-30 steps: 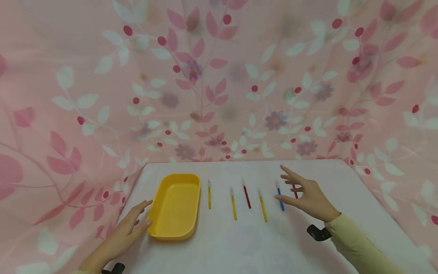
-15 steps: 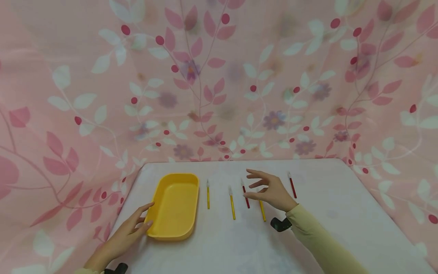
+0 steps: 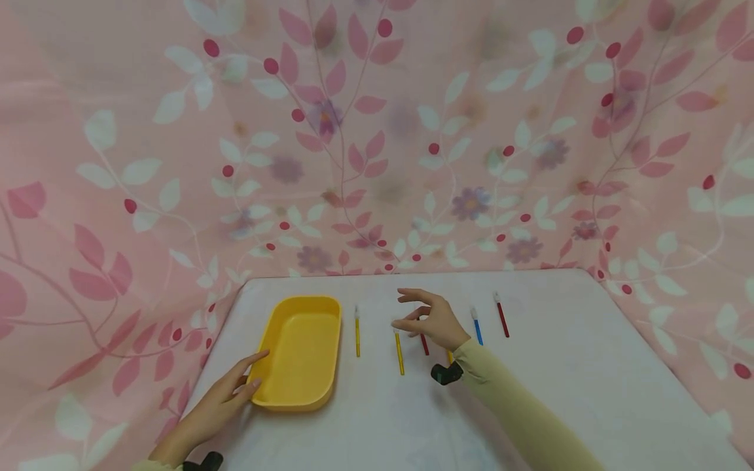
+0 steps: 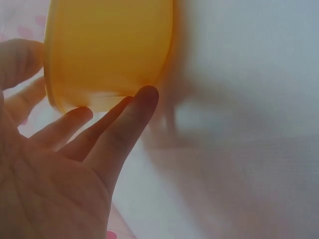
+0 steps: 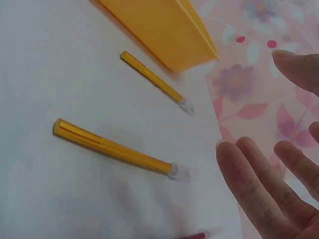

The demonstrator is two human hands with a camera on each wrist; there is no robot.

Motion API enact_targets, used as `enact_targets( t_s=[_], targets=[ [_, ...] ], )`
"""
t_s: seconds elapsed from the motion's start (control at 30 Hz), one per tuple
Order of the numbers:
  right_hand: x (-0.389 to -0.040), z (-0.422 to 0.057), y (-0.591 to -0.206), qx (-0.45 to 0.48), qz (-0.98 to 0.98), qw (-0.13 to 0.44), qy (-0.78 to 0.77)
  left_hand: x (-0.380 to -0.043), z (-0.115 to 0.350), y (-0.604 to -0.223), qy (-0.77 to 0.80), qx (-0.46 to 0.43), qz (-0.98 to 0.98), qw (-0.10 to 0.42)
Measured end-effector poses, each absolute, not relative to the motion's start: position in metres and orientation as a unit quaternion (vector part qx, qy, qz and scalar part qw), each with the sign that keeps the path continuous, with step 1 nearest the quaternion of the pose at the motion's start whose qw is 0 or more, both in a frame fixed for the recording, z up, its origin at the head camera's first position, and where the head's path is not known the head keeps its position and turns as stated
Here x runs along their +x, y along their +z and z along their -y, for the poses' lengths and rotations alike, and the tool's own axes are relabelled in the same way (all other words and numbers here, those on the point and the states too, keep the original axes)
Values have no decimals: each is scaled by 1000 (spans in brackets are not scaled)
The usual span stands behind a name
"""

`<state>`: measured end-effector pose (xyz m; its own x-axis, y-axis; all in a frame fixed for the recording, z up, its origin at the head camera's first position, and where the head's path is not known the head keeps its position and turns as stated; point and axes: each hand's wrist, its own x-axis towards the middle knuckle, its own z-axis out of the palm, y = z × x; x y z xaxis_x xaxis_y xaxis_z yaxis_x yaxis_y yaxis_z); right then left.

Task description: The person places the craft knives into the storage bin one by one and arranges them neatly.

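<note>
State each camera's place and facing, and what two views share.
On the head, facing forward and down at a white rectangular table; left grip, right grip show.
On the left wrist, facing a yellow oblong plastic tray; left grip shows.
On the right wrist, facing two slim yellow clear-capped tools; right grip shows.
Wrist views share the tray.

The tray point(image 3: 297, 353) is glowing plain, strong yellow against an off-white tabletop point(image 3: 383, 418). Three yellow tools point(image 3: 357, 337), two red tools point(image 3: 502, 319) and one blue tool point(image 3: 478, 331) are showing clear, whitish caps point(image 5: 180, 172) where visible. I'm seeing pink backdrop cloth point(image 3: 365, 49) carrying pink and whitish leaves point(image 3: 141, 171), crimson berries point(image 3: 385, 27) and mauve flowers point(image 3: 471, 204). The sleeve point(image 3: 518, 405) is looking pale yellow-green.
</note>
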<state>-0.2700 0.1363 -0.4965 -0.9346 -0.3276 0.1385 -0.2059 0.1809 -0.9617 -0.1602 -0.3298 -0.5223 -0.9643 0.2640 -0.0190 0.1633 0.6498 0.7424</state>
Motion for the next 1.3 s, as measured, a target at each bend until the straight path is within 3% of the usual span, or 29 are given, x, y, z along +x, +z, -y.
enact_targets(
  t_s=[0.43,0.8,1.3],
  targets=[
    [-295,-92,-523,-164,-755,92,-629,-165,330,-520,391,91,-911,97],
    [-311,-59,-534,-157,-767,116,-611,-163,329,-518,396,105,-909,78],
    [-318,-36,-549,-107,-810,122,-564,-158,325,-518,399,81,-908,101]
  ],
)
